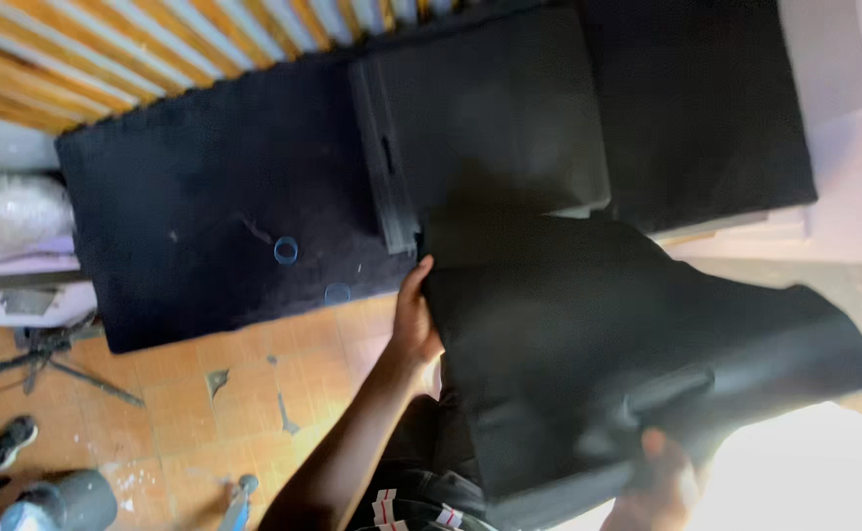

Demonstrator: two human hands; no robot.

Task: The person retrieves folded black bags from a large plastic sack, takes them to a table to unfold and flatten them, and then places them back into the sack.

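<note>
My left hand (pixel 414 320) was clamped on the left edge of the black sheet (pixel 598 344), thumb over the top, so the limp stuff stayed spread. My right hand (pixel 662 472) gripped the sheet's near edge low down, fingers curled under it, taking the weight. The sheet hung in the air between both hands, its far edge reaching over the near edge of the black mat (pixel 205 206). A dark stack of panels (pixel 480 118) lay on the mat's right end. Two blue rings (pixel 286 250) sat near the mat's near edge.
</note>
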